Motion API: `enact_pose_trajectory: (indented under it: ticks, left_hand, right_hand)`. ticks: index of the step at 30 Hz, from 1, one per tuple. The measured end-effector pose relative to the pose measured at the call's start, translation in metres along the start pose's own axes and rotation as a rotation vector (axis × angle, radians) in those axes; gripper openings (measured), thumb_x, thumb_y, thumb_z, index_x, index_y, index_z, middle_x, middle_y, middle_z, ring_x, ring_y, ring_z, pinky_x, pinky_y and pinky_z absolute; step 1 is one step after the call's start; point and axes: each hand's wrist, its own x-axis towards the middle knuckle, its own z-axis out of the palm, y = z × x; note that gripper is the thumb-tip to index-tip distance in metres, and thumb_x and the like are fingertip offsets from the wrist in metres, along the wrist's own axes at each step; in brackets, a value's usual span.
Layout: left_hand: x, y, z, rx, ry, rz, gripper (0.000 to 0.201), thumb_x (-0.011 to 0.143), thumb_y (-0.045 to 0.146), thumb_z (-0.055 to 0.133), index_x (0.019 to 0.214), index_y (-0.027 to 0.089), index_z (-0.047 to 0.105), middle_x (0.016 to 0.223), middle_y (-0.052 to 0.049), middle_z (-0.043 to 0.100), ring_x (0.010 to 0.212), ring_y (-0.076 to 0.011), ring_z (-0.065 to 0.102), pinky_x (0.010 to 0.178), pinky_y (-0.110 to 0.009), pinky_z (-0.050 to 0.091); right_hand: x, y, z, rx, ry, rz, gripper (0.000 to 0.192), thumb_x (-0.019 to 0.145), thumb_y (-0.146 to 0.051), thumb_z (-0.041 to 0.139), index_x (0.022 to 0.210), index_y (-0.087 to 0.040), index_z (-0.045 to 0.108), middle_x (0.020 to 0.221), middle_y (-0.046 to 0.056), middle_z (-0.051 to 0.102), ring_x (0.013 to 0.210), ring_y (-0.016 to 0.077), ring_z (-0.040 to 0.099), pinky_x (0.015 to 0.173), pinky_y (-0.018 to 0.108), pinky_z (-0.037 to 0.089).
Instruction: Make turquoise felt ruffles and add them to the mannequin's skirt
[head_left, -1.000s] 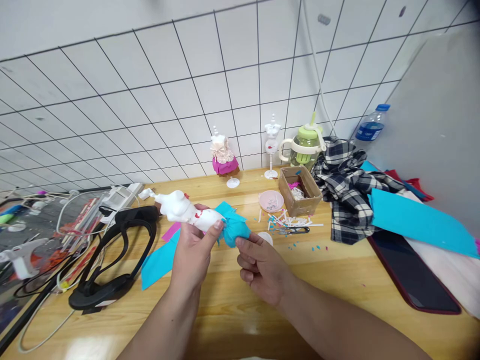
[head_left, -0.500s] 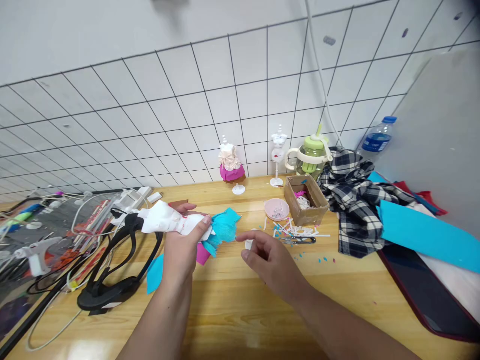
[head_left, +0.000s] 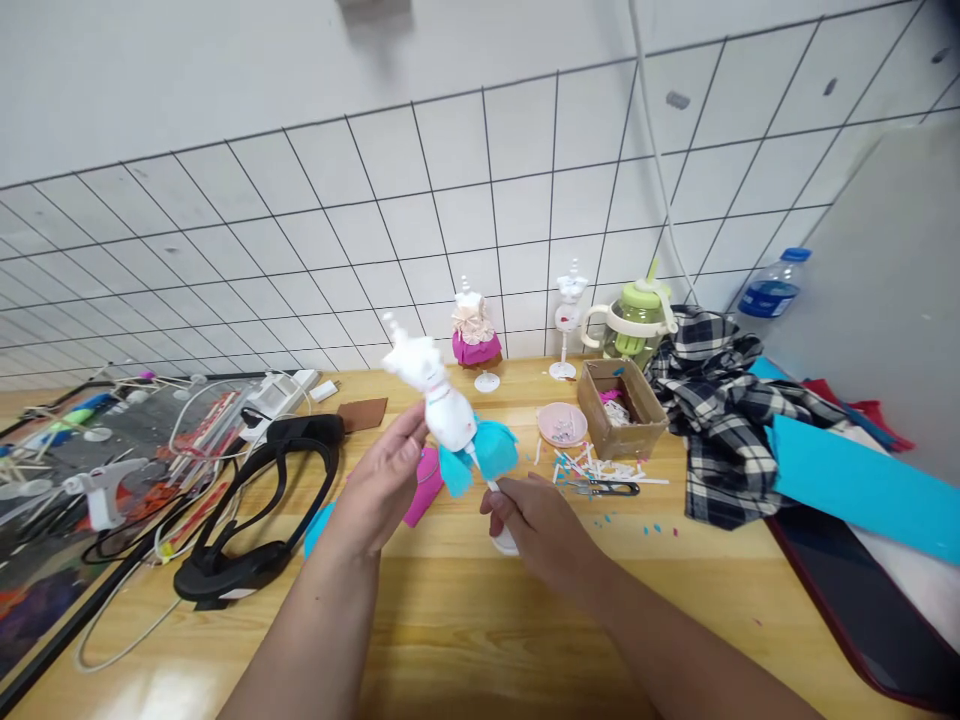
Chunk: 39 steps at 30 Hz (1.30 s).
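Observation:
A small white mannequin [head_left: 448, 412] on a stand leans to the left above the table, with blue pieces [head_left: 495, 450] of paper or fabric round its lower end. My right hand [head_left: 541, 525] is closed round the stand's pole, just below the blue pieces; part of the round white base shows under the fingers. Left of the mannequin's body is my left hand [head_left: 382, 480], fingers loosely bent and apart, not gripping it. Whether its fingertips touch the body I cannot tell. Beyond the left hand lies a magenta piece [head_left: 426, 488] on the table.
Behind stand a mannequin in a magenta skirt [head_left: 476, 345] and a bare one [head_left: 568, 315]. To the right are a pink dish [head_left: 562, 424], cardboard box [head_left: 622, 408], scissors [head_left: 607, 488] among scraps, and a plaid cloth [head_left: 720, 430]. A black headset strap [head_left: 262, 500] and glue gun [head_left: 105, 490] lie left.
The mannequin has turned from lying sideways to leaning upward. My right hand has taken hold of its pole, and my left hand has let go of its body. The view has shifted slightly.

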Motion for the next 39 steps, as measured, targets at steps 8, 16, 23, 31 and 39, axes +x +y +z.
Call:
enact_pose_trajectory:
  ticks: [8,16,23,31,39]
  left_hand:
    - [0.006,-0.01,-0.006,0.0,0.041,-0.002,0.057,0.068,0.032,0.08,0.118,0.021,0.056,0.105,-0.011,0.069,0.1,-0.0262,0.065,0.083,-0.036,0.051]
    - [0.007,-0.009,-0.016,0.142,0.002,-0.012,0.063,0.056,0.035,0.087,0.113,0.021,0.064,0.098,-0.01,0.069,0.099,-0.0291,0.062,0.075,-0.034,0.052]
    - [0.004,0.002,-0.024,0.253,-0.072,-0.07,0.06,0.047,0.026,0.089,0.102,0.02,0.066,0.098,-0.012,0.067,0.087,-0.0277,0.062,0.069,-0.036,0.052]
    - [0.004,0.001,-0.018,0.344,-0.077,-0.075,0.064,0.047,0.021,0.089,0.105,0.018,0.063,0.101,-0.011,0.066,0.085,-0.0251,0.061,0.067,-0.033,0.052]
    - [0.008,-0.003,-0.02,0.179,-0.154,-0.056,0.069,0.06,0.056,0.079,0.116,0.02,0.061,0.115,-0.015,0.063,0.112,-0.0319,0.056,0.092,-0.042,0.047]
  right_hand:
    - [0.002,0.003,-0.002,0.266,-0.092,-0.005,0.035,0.097,-0.035,0.037,0.082,-0.02,0.064,0.071,-0.001,0.069,0.069,0.0137,0.059,0.07,0.026,0.038]
    - [0.003,0.01,-0.008,0.424,-0.313,-0.009,0.042,0.094,-0.047,0.04,0.084,-0.018,0.068,0.073,0.002,0.07,0.066,0.0132,0.057,0.061,0.023,0.04]
    - [0.004,0.019,-0.005,0.54,-0.472,0.038,0.044,0.091,-0.052,0.045,0.086,-0.016,0.07,0.066,0.002,0.067,0.061,0.0115,0.055,0.059,0.021,0.039]
    - [0.003,0.022,-0.014,0.495,-0.564,0.089,0.053,0.088,-0.061,0.044,0.083,-0.015,0.07,0.067,0.004,0.069,0.062,0.0132,0.058,0.059,0.022,0.042]
    - [0.009,0.036,-0.019,0.791,-0.5,0.126,0.051,0.084,-0.062,0.053,0.081,-0.013,0.068,0.058,0.001,0.063,0.055,0.0114,0.056,0.058,0.022,0.04]
